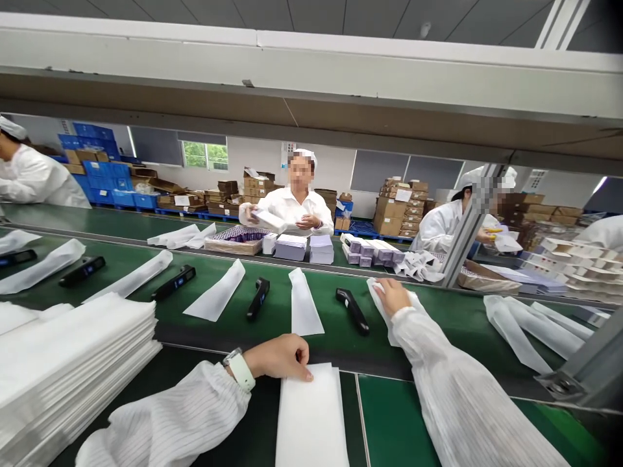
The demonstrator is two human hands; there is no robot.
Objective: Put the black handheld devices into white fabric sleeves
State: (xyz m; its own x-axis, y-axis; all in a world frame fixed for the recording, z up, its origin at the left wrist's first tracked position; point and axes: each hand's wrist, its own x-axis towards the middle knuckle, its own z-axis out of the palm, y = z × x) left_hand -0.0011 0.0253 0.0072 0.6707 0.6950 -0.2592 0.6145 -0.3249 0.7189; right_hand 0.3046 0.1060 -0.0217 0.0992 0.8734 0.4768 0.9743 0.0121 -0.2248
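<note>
My left hand (282,357) rests with curled fingers on the top edge of a white foam bag (311,415) lying on the near green surface. A white watch sits on that wrist. My right hand (392,296) reaches out over the green conveyor belt (272,311) and lies on a white foam bag (384,308), fingers folded over its top end. Just left of that hand lies a black handheld device (352,310). More black devices (257,298) and white bags (304,303) alternate along the belt to the left.
A thick stack of white foam bags (63,370) fills the near left. Several loose bags (530,327) lie at the right by a metal frame post (584,363). Across the belt, people in white coats handle small boxes (321,250). Cartons and blue crates stand behind.
</note>
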